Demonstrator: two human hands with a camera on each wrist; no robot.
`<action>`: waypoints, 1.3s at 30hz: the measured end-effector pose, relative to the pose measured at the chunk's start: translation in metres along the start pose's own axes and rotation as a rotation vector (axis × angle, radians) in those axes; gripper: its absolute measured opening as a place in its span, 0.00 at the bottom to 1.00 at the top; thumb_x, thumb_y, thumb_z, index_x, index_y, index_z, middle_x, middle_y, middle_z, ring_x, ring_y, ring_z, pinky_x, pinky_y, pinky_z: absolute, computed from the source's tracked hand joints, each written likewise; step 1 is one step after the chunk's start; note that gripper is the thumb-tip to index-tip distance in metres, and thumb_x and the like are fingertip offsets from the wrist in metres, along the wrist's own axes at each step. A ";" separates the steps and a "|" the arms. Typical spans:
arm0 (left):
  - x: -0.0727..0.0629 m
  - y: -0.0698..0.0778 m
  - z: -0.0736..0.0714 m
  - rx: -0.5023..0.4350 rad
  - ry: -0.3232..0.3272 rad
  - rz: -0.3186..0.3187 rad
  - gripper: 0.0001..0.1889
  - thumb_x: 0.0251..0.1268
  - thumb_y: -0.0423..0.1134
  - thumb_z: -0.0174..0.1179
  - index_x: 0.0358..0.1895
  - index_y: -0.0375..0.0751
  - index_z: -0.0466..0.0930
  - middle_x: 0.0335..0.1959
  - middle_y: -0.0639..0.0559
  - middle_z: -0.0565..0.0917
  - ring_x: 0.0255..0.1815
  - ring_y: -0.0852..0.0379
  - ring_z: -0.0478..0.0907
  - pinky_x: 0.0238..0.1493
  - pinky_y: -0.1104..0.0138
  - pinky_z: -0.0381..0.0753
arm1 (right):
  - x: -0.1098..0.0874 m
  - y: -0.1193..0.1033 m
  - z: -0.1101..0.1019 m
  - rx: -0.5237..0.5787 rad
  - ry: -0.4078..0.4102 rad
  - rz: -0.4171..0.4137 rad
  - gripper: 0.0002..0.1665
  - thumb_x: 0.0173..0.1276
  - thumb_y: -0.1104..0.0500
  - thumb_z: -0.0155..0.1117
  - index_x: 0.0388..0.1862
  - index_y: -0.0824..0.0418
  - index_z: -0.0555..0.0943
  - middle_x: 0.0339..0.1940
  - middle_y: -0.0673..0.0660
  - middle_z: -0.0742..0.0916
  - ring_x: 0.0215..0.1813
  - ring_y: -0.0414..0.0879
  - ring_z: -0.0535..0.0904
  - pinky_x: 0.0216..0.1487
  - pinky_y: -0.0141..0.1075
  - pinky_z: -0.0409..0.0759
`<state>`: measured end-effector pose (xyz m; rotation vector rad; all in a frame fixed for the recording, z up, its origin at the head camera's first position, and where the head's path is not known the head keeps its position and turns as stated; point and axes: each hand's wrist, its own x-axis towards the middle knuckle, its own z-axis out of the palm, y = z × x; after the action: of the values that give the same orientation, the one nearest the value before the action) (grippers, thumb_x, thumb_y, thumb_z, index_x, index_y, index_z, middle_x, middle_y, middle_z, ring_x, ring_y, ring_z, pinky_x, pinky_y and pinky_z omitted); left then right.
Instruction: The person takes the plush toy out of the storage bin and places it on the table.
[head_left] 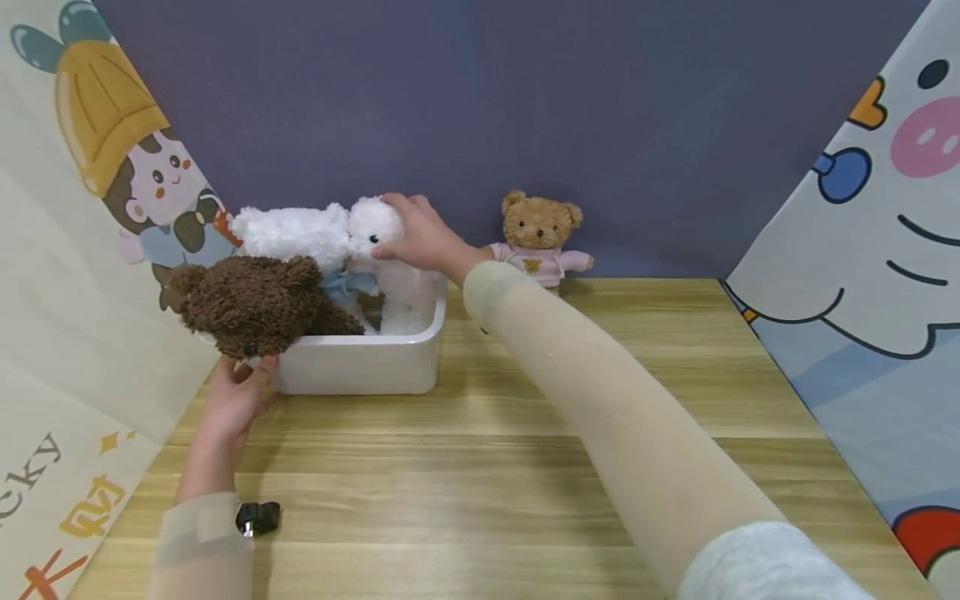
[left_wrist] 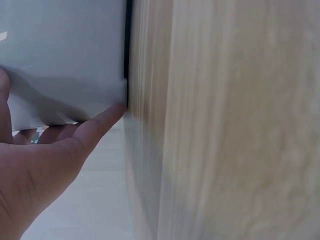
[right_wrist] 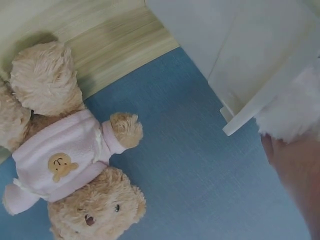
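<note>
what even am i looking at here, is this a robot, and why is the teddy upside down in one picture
There's no robot here, just a person's two bare hands. The big picture comes from a camera worn on the head; the two smaller ones come from a camera on each wrist, so the right-wrist view is tilted and the teddy bear only looks upside down.

On the wooden table stands a white bin with a brown plush and a white plush in it. The teddy is outside, to the bin's right. The left hand holds the bin's near-left corner. The right hand has its grip on the white plush's head.
</note>
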<state>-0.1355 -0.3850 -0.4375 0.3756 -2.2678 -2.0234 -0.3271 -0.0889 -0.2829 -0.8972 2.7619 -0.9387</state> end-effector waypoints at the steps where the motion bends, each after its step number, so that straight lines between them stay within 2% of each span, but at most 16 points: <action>1: 0.000 0.000 0.000 0.000 0.000 0.002 0.41 0.81 0.54 0.57 0.87 0.67 0.42 0.84 0.39 0.53 0.88 0.41 0.48 0.68 0.50 0.80 | 0.000 0.000 0.000 0.007 -0.001 0.002 0.56 0.72 0.39 0.73 0.89 0.45 0.52 0.86 0.58 0.62 0.85 0.51 0.61 0.84 0.47 0.67; 4: 0.001 0.000 -0.001 -0.013 -0.006 0.004 0.42 0.80 0.54 0.57 0.87 0.67 0.43 0.85 0.37 0.50 0.89 0.39 0.46 0.65 0.52 0.81 | -0.001 0.001 0.001 0.028 -0.003 0.012 0.56 0.72 0.39 0.73 0.89 0.43 0.52 0.85 0.58 0.62 0.84 0.52 0.63 0.83 0.48 0.70; 8: 0.001 0.001 0.000 -0.014 -0.008 -0.009 0.42 0.80 0.55 0.57 0.87 0.68 0.42 0.87 0.35 0.46 0.89 0.37 0.44 0.71 0.42 0.71 | -0.003 0.003 0.001 0.039 0.000 0.019 0.56 0.72 0.39 0.73 0.89 0.43 0.52 0.85 0.58 0.62 0.84 0.52 0.63 0.83 0.49 0.70; 13: 0.001 0.001 0.001 -0.018 -0.005 -0.016 0.42 0.81 0.55 0.56 0.87 0.69 0.41 0.88 0.35 0.45 0.89 0.36 0.42 0.73 0.39 0.67 | -0.001 0.005 0.002 0.033 0.007 0.029 0.56 0.71 0.40 0.74 0.89 0.42 0.54 0.86 0.57 0.62 0.84 0.51 0.62 0.82 0.49 0.71; 18: 0.001 0.000 0.000 -0.009 0.000 -0.020 0.42 0.80 0.55 0.56 0.87 0.70 0.41 0.88 0.35 0.46 0.89 0.35 0.42 0.70 0.44 0.76 | 0.000 0.007 0.002 0.019 0.014 0.032 0.56 0.70 0.40 0.74 0.89 0.42 0.55 0.86 0.57 0.63 0.84 0.51 0.61 0.83 0.48 0.70; 22: 0.002 0.000 0.000 -0.003 -0.001 -0.026 0.42 0.80 0.55 0.56 0.87 0.70 0.40 0.88 0.34 0.44 0.89 0.35 0.41 0.69 0.46 0.77 | 0.001 0.008 0.003 0.010 0.024 0.031 0.56 0.70 0.40 0.75 0.88 0.44 0.56 0.84 0.57 0.65 0.83 0.52 0.63 0.82 0.48 0.70; 27: 0.002 0.000 0.000 -0.005 0.002 -0.025 0.41 0.81 0.55 0.56 0.87 0.69 0.42 0.87 0.35 0.46 0.89 0.36 0.43 0.67 0.50 0.80 | 0.002 0.010 0.005 0.011 0.033 0.037 0.56 0.69 0.40 0.76 0.88 0.44 0.57 0.82 0.57 0.67 0.81 0.52 0.65 0.82 0.48 0.71; 30: 0.002 0.000 0.001 -0.008 0.005 -0.022 0.41 0.81 0.55 0.56 0.87 0.69 0.42 0.87 0.35 0.47 0.89 0.36 0.43 0.71 0.43 0.74 | 0.003 0.010 0.006 0.009 0.041 0.039 0.55 0.68 0.41 0.76 0.88 0.44 0.58 0.81 0.57 0.68 0.80 0.52 0.67 0.81 0.47 0.72; 34: 0.002 -0.001 0.002 -0.012 0.006 -0.025 0.41 0.82 0.55 0.55 0.87 0.70 0.41 0.88 0.35 0.45 0.89 0.36 0.41 0.75 0.34 0.61 | 0.004 0.011 0.007 -0.002 0.050 0.036 0.55 0.68 0.41 0.77 0.87 0.45 0.59 0.79 0.57 0.70 0.79 0.51 0.68 0.81 0.46 0.73; 39: 0.003 -0.001 0.002 0.001 0.005 -0.038 0.42 0.82 0.56 0.54 0.88 0.70 0.38 0.89 0.36 0.41 0.90 0.37 0.40 0.77 0.33 0.59 | 0.001 0.011 0.006 -0.006 0.071 0.036 0.53 0.69 0.42 0.77 0.86 0.46 0.61 0.79 0.56 0.71 0.79 0.51 0.68 0.79 0.45 0.74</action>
<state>-0.1385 -0.3835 -0.4390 0.4267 -2.2766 -2.0367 -0.3323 -0.0858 -0.2937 -0.8276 2.8308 -0.9752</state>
